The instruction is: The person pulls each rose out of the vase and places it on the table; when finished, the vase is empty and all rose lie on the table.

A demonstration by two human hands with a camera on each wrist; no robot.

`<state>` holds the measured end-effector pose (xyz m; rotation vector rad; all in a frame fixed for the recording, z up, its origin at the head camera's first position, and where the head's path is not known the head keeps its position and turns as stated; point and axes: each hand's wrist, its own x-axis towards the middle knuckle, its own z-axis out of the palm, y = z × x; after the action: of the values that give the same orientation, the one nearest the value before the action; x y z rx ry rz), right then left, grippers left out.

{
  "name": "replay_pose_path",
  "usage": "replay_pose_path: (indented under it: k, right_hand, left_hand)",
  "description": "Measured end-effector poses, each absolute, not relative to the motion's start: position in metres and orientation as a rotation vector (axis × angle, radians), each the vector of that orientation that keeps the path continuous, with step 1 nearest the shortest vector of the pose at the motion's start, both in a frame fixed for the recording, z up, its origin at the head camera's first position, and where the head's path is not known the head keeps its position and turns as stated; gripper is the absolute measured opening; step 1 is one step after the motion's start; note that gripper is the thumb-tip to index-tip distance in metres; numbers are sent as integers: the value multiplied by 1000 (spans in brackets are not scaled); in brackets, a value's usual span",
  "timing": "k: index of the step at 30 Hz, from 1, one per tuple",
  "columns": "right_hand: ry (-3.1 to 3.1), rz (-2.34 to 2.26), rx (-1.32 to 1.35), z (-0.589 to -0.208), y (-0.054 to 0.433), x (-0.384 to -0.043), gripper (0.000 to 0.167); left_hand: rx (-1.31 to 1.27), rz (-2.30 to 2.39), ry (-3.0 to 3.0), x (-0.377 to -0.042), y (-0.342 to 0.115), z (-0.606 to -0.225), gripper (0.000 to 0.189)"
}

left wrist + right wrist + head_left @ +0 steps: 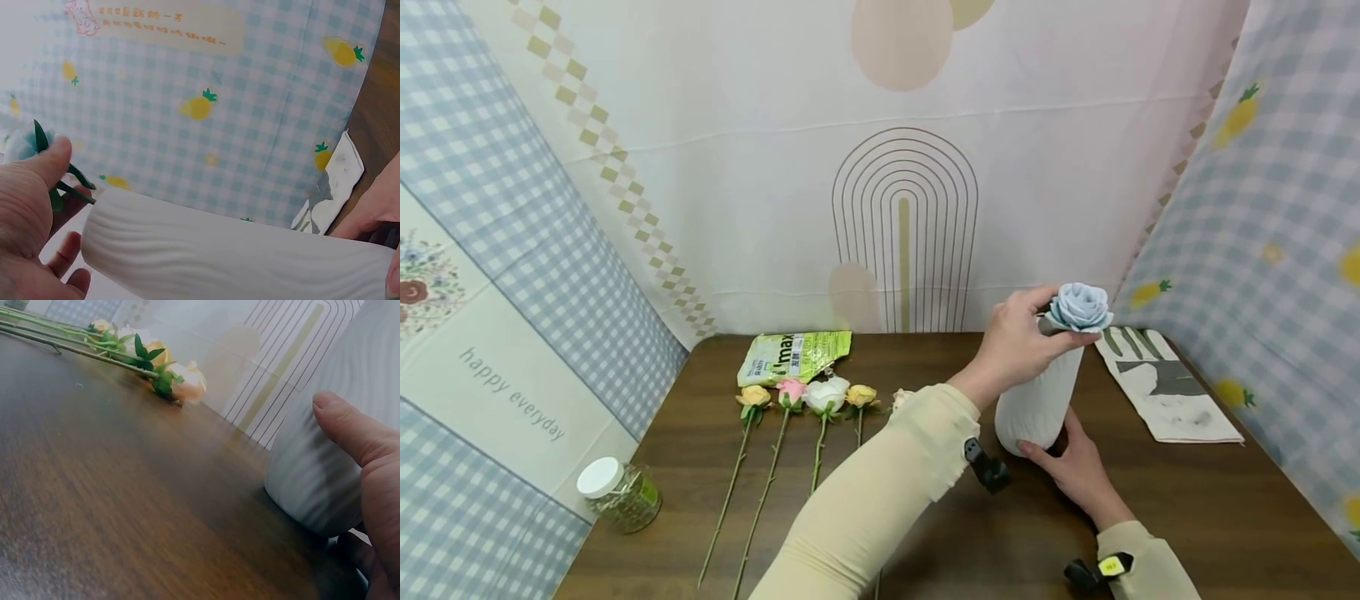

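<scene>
A pale blue rose (1081, 306) sits at the mouth of a white ribbed vase (1036, 410), its green stem entering the opening in the left wrist view. My left hand (1017, 348) pinches the rose just under its bloom, thumb and fingers on either side. Down at the base, my right hand (1081, 473) grips the vase, with the thumb along its side in the right wrist view. The vase leans slightly in the head view, its bottom edge right at the tabletop. Most of the rose's stem is hidden inside the vase.
Left of the vase lie several long-stemmed roses, among them a pink rose (791, 392) and a white rose (826, 395). A green-and-white packet (793, 357) is behind them. A lidded jar (619, 495) is at far left, a folded cloth (1172, 392) at right.
</scene>
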<state>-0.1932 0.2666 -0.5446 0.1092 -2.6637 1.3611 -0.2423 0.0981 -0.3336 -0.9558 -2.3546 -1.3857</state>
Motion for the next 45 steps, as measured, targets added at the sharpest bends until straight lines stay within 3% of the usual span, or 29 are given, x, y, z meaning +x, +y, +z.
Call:
replay_pose_path:
  k: [13,24,33,45]
  right_hand:
    - [-2653,1347,109,-547,268,-192,94]
    - [-2621,1341,165,-545,264,-197,93]
    - [-2586,1376,180,-543,264,-194,92]
    - [-2586,1375,185,-508,250,-178,86]
  left_hand:
    - [-943,-1496,-2359,-237,95,-340,53]
    - [-791,-1479,-2214,-239,90,-350,11]
    - [-780,-1802,-1955,-247,92,-353,11]
    - [-775,-2264,-1858,-248,87,-358,18]
